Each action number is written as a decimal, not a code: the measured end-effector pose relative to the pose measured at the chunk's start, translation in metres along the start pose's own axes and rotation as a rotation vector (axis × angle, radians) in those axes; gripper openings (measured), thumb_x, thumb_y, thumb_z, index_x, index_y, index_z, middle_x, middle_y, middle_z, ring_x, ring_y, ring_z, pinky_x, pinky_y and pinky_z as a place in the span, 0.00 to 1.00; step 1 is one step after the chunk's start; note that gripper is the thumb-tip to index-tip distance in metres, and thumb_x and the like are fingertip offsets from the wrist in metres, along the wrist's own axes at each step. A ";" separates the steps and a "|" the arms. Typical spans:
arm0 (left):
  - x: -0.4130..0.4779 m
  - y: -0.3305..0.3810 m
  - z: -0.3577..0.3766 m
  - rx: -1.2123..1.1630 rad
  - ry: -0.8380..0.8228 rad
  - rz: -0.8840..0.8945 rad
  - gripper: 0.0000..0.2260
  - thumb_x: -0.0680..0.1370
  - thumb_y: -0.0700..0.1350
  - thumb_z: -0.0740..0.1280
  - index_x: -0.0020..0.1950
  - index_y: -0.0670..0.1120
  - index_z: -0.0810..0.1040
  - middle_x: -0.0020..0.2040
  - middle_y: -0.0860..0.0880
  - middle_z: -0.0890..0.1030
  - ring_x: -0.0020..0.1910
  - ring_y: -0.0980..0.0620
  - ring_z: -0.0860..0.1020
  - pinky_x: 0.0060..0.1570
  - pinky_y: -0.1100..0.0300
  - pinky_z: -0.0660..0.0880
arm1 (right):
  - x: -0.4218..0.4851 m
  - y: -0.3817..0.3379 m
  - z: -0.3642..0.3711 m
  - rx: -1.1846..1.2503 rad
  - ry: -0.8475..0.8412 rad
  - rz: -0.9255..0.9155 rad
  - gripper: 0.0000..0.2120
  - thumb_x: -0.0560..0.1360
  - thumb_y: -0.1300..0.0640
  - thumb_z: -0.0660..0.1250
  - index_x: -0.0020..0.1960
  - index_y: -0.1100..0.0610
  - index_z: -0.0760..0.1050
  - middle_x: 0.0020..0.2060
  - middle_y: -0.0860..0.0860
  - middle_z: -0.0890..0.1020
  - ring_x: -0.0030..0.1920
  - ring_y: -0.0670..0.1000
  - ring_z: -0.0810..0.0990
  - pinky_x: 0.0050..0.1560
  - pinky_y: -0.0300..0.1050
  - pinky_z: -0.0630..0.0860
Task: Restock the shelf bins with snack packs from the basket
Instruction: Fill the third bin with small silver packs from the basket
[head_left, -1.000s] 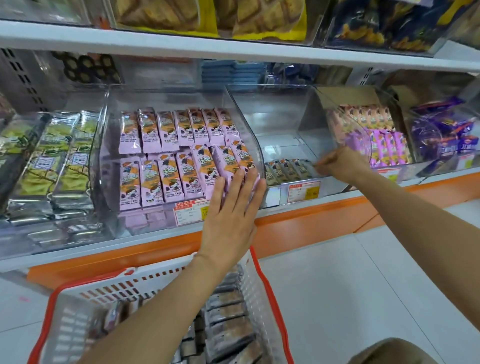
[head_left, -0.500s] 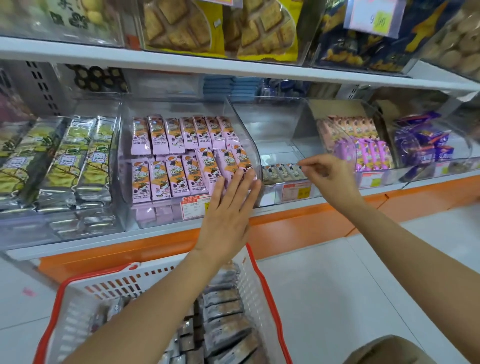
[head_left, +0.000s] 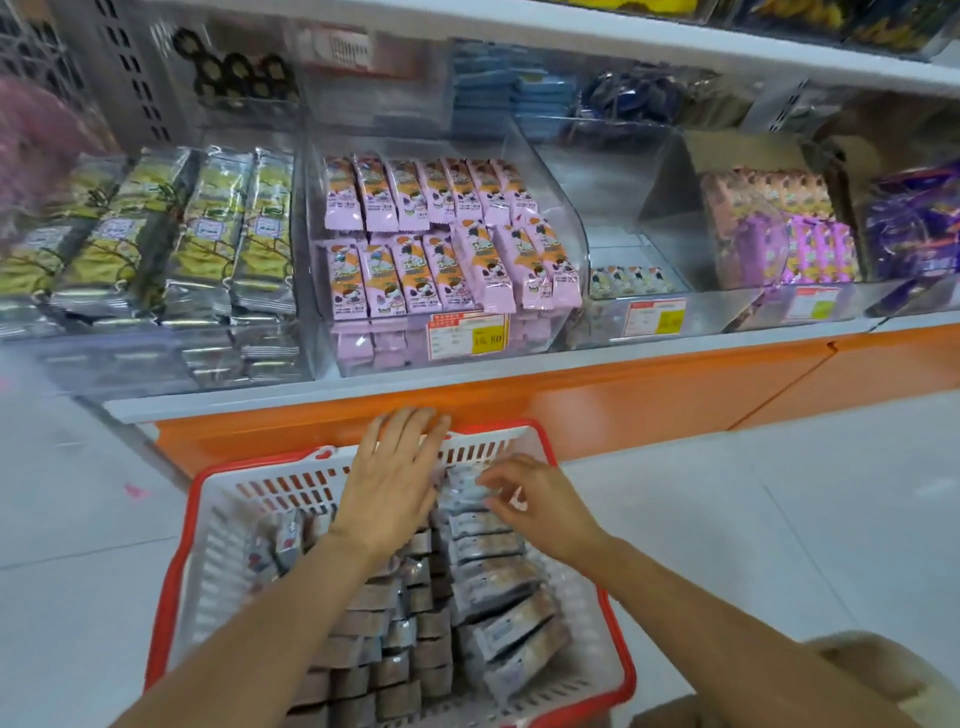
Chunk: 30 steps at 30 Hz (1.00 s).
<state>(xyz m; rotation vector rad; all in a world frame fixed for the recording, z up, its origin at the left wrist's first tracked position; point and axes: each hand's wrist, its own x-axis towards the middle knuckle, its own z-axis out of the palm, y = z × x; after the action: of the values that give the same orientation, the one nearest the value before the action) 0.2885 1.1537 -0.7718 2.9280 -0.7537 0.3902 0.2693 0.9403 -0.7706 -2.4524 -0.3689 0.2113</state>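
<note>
Both hands are down over the basket (head_left: 205, 525), a white slatted plastic one with a red rim. It stands on the pale floor (head_left: 779, 519), just in front of the shelf's orange base (head_left: 623, 400). The left hand (head_left: 397, 483) is flat, with fingers straight and slightly spread and fingertips over the basket's far wall; it holds nothing. The right hand (head_left: 543, 506) is just beside it but not touching it, fingers curled down at the farthest of the snack packs (head_left: 491, 579) in the right-hand row. The blur there is heavy, so I cannot tell whether the fingers pinch that pack or merely touch it. The packs (greyish-silver wrappers with a brown panel) fill the basket in several tight rows, most of them on edge.

On the shelf above, clear plastic bins stand side by side. The middle bin (head_left: 566, 223) is full of pink packs (head_left: 431, 234) in two tiers, with a price tag (head_left: 465, 336) on its front. The next bin (head_left: 665, 182) to the right holds a short row of small packs (head_left: 631, 280) at its front. To the left lie green-and-silver packs (head_left: 208, 228), and to the far right purple packs (head_left: 810, 249).
</note>
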 end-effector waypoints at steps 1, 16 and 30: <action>-0.005 -0.005 0.009 0.012 -0.054 -0.036 0.29 0.69 0.46 0.72 0.70 0.41 0.73 0.66 0.41 0.75 0.66 0.40 0.71 0.69 0.43 0.60 | 0.000 0.004 0.013 -0.032 -0.049 0.045 0.11 0.76 0.56 0.69 0.58 0.53 0.80 0.53 0.48 0.80 0.46 0.45 0.80 0.52 0.39 0.75; -0.041 -0.034 0.081 0.038 -0.286 -0.157 0.43 0.66 0.48 0.76 0.77 0.38 0.63 0.76 0.39 0.66 0.76 0.38 0.63 0.72 0.38 0.54 | -0.001 0.034 0.098 -0.522 -0.649 -0.016 0.20 0.75 0.51 0.69 0.66 0.54 0.73 0.61 0.56 0.75 0.61 0.58 0.73 0.58 0.50 0.71; -0.019 -0.016 0.035 -0.311 -0.304 -0.235 0.24 0.83 0.49 0.58 0.78 0.45 0.62 0.76 0.43 0.66 0.76 0.44 0.62 0.76 0.51 0.53 | 0.008 0.013 0.005 0.166 -0.057 0.120 0.19 0.69 0.57 0.68 0.60 0.48 0.77 0.55 0.48 0.77 0.49 0.47 0.77 0.51 0.43 0.76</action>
<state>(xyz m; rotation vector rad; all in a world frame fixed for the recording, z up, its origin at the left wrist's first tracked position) 0.2877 1.1710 -0.8113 2.7589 -0.4391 -0.1814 0.2782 0.9356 -0.7831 -2.3093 -0.2186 0.3495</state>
